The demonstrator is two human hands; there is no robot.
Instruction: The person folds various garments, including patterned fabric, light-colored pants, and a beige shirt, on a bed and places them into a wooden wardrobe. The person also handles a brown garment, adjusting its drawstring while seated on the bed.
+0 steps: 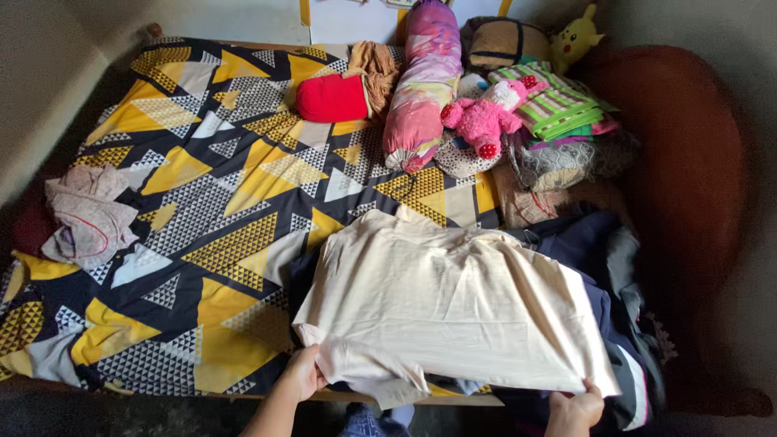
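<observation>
From the head camera, the left hand pinched the near left corner of a cream-coloured soft cotton shirt, and the right hand gripped its near right hem, both closed on the fabric so that the cloth lay stretched and mostly flat, with only shallow creases running across it. The shirt rested at the near edge of the bed, partly over a heap of dark navy clothes that spilled to the right (a grey panel and a white stripe showed among them). The bed wore a sheet printed with yellow, black, white and grey triangles. A crumpled grey-pink garment sat well apart at the left edge. Near the head of the bed lay a small red pillow, a long pink-patterned bolster, a fuzzy pink plush toy and a green-striped folded cloth.
</observation>
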